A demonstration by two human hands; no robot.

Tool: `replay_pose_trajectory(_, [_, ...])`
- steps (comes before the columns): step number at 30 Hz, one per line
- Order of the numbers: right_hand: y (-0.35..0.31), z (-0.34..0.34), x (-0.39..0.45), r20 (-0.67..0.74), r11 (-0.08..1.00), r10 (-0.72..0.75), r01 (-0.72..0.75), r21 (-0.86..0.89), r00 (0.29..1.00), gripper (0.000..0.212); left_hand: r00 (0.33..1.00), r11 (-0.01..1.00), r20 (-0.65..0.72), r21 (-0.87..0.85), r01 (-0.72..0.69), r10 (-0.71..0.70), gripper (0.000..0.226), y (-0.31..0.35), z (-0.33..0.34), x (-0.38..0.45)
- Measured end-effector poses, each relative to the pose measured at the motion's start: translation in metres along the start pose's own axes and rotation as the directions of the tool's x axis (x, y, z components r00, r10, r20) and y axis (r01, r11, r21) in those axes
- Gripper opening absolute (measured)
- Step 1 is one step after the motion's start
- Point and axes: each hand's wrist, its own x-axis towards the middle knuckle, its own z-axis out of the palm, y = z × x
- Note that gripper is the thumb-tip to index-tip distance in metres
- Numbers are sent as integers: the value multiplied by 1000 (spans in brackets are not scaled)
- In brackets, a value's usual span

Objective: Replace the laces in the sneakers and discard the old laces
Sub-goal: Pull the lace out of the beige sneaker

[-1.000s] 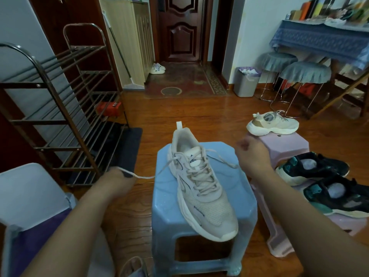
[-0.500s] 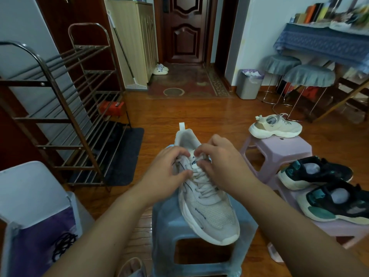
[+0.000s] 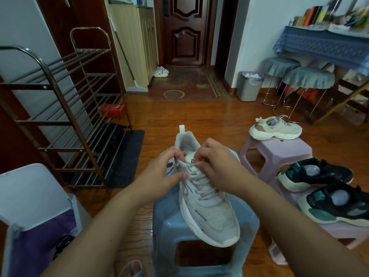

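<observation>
A: Gripping the top of the lacing, both hands are working on the white sneaker (image 3: 207, 198), which is lying on the blue stool (image 3: 201, 232) with its toe pointing toward the camera.

B: Confirm the grip state of each hand.

A: The left hand (image 3: 159, 174) is curling its fingers around the lace (image 3: 197, 176) at the upper eyelets on the left side of the tongue, thumb pressing against the shoe's side. The right hand (image 3: 217, 166) is pinching the lace between thumb and fingertips at the upper right eyelets. Neither hand is standing open.

B: Is a lace end showing?

A: The fingers are covering that area, so it appears hidden; I cannot tell.

B: Report surrounding items.

A: A beige sneaker (image 3: 275, 128) is sitting on the pink stool (image 3: 277, 154) to the right. Two black sneakers (image 3: 327, 188) are resting nearer, beside it. A metal shoe rack (image 3: 60, 116) is standing at left.
</observation>
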Motion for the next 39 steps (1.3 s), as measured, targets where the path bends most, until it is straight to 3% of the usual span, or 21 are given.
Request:
replay_pose_trajectory(5, [4, -12, -4, 91, 997, 7, -14, 74, 996, 10, 1000, 1000, 2, 5, -11, 11, 30, -2, 1, 1])
replay_pose_trajectory(9, [-2, -3, 7, -33, 1000, 0, 0, 4, 999, 18, 1000, 1000, 0, -26, -5, 5, 31, -1, 4, 0])
replay_pose_trajectory(12, [-7, 8, 12, 4, 983, -117, 117, -141, 993, 16, 1000, 999, -6, -32, -16, 16, 30, 0, 4, -1])
replay_pose_trajectory(15, [-16, 12, 17, 4, 973, -94, 93, -209, 996, 8, 1000, 999, 11, -27, -24, 25, 28, -1, 2, -2])
replay_pose_trajectory(17, [-18, 6, 18, -61, 995, 89, -91, -29, 994, 11, 999, 999, 12, -7, -33, 33, 27, -4, -1, -2])
replay_pose_trajectory(18, [-13, -1, 18, -81, 965, 236, -223, 140, 968, 15, 999, 999, 9, 2, -35, 35, 27, -5, -2, -2])
replay_pose_trajectory(20, [0, -16, 14, 11, 720, 501, -424, 549, 866, 20, 999, 999, 8, 22, -33, 33, 28, -7, -4, -3])
replay_pose_trajectory(21, [5, -20, 8, 97, 568, 568, -474, 672, 817, 19, 999, 999, 13, 34, -35, 35, 29, -6, -5, -3])
replay_pose_trajectory(22, [9, -21, 3, 156, 491, 591, -506, 709, 792, 17, 999, 998, 19, 42, -36, 36, 31, -6, -4, -3])
replay_pose_trajectory(24, [10, -17, -1, 113, 591, 578, -511, 625, 808, 10, 999, 999, 24, 31, -36, 35, 34, -4, -2, -4])
replay_pose_trajectory(26, [5, -14, 2, -66, 766, 484, -387, 513, 872, 6, 999, 999, 24, 7, -39, 39, 36, -3, 0, -4])
replay_pose_trajectory(29, [-4, -8, 8, -116, 961, 195, -167, 219, 974, 31, 999, 999, 9, -10, -43, 43, 36, -3, 3, -4])
replay_pose_trajectory(31, [-11, 7, 9, -64, 998, 48, -46, 31, 997, 33, 999, 999, -2, -18, -37, 37, 34, -3, 5, -4])
replay_pose_trajectory(35, [-10, 19, 13, -51, 998, 0, -2, -55, 999, 26, 1000, 998, -1, -59, -4, 4, 30, -2, 3, -5])
replay_pose_trajectory(37, [-7, 16, 15, -77, 1000, 22, -22, -8, 997, 30, 1000, 999, -6, -42, -2, 2, 30, -3, 2, -5])
replay_pose_trajectory(39, [-6, 8, 14, -169, 986, 94, -69, 149, 981, 33, 1000, 999, -14, -50, -1, 0, 30, -3, 3, -6])
